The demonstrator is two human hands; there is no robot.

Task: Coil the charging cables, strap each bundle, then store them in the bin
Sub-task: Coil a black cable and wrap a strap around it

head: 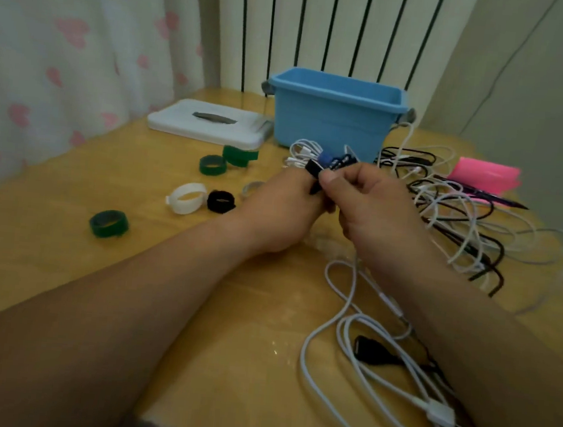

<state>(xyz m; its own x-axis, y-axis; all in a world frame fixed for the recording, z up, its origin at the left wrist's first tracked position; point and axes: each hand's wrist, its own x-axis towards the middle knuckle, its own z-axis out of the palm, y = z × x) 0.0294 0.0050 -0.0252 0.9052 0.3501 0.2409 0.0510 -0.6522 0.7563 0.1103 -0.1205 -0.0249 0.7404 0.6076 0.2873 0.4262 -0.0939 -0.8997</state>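
In the head view, both hands met above the middle of the table point(164, 271). The left hand point(273, 209) gripped a coiled white cable point(301, 150), its fingers curled under the bundle and mostly hidden. The right hand point(380, 212) pinched the dark end of a strap point(313, 169) between thumb and forefinger; the strap wrapped round the coil just in front of the blue bin point(334, 115). A white lid point(209, 122) lay left of the bin. Left of the hands lay loose strap rings: three green ones point(212, 164), a white one point(187, 198) and a black one point(221, 201). A tangle of black and white cables point(452, 212) lay to the right, and another white cable point(341, 326) looped near the front edge
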